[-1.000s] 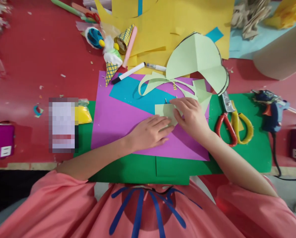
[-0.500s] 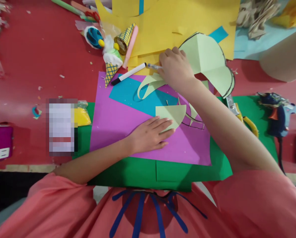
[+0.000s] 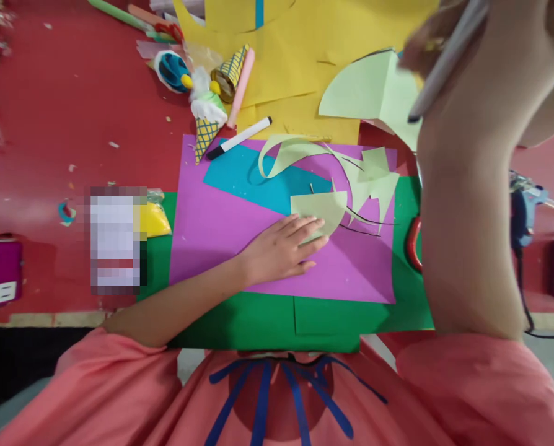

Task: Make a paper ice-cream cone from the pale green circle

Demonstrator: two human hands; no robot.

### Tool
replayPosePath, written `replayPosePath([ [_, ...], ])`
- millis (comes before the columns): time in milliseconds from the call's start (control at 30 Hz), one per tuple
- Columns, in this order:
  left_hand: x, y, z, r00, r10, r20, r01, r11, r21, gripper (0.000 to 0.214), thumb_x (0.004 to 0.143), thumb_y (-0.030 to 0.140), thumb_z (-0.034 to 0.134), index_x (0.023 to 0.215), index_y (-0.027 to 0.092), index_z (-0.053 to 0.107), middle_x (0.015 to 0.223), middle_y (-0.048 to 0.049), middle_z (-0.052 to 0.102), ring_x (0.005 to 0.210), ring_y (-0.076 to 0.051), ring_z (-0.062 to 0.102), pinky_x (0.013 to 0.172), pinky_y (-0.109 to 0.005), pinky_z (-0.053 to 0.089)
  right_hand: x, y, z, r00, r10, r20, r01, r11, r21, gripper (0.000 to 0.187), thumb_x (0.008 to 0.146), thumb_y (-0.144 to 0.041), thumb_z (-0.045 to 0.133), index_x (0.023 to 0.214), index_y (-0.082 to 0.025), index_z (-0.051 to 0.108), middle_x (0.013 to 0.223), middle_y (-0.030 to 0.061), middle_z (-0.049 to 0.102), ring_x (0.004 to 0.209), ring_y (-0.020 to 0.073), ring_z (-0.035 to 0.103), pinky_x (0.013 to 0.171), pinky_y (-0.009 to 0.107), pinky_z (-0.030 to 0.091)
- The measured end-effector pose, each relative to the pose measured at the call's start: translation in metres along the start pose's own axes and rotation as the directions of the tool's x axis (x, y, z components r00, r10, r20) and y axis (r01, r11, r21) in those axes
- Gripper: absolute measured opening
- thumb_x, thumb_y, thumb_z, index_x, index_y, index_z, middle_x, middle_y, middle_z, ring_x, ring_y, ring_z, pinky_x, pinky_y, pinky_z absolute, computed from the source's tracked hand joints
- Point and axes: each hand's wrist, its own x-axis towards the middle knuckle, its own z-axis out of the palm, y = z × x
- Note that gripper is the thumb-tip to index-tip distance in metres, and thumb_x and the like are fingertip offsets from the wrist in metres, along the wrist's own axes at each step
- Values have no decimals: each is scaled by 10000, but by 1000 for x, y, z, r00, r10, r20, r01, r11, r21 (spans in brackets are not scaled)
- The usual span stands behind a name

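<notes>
Right hand (image 3: 502, 34) now higher, with pen (image 3: 448, 59)

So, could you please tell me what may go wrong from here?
The small green paper lies partly under the left hand; if that hand lifts, the paper might slide. The blurred right hand holds a pen, its dark end showing; if uncapped, which I cannot tell, it could leave a stray mark. The right arm partly hides the scissors and the glue gun, so lowering it carelessly might bump either.
</notes>
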Motion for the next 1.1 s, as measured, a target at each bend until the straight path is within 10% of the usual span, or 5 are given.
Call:
replayPosePath([
  [300,-11,15,-8,981,-142,131,137,989,54,620,897,446,536,1426,174,364,1517,-181,314,1405,-319,301,1134,-482,279,-122,25,-19,914,247,321,-29,832,-554,222,950,-339,448,996,-176,592,713,13,594,580,120,517,530,248,385],
  [500,-26,12,-18,980,-191,62,188,981,52,429,935,361,488,1338,215,499,1395,-109,499,1273,-263,477,1066,-432,395,-131,54,-25,946,150,287,210,390,-896,263,946,-310,437,1078,-171,617,941,108,702,788,238,645,534,289,372],
  [733,-33,-3,-17,952,-280,-122,284,959,14,351,941,235,441,1257,147,567,1325,-121,565,1224,-253,522,1042,-422,425,-129,40,-37,953,210,220,22,673,-739,275,951,-382,420,1037,-169,572,831,91,674,694,207,623,605,323,459],
  [900,-32,-11,-14,926,-370,-76,370,929,-7,407,949,204,389,1338,132,484,1436,-111,473,1344,-243,417,1122,-430,343,-137,26,-25,373,531,761,-629,748,-213,379,969,-474,360,1004,-171,584,893,81,695,728,166,679,661,313,558],
  [1100,-35,-13,-17,921,-383,-73,384,923,11,404,935,198,415,1324,145,511,1412,-111,488,1314,-270,427,1095,-446,376,-124,62,-26,880,461,110,-470,879,77,221,929,-396,461,853,-207,548,1283,71,568,1110,206,623,943,391,515],
])
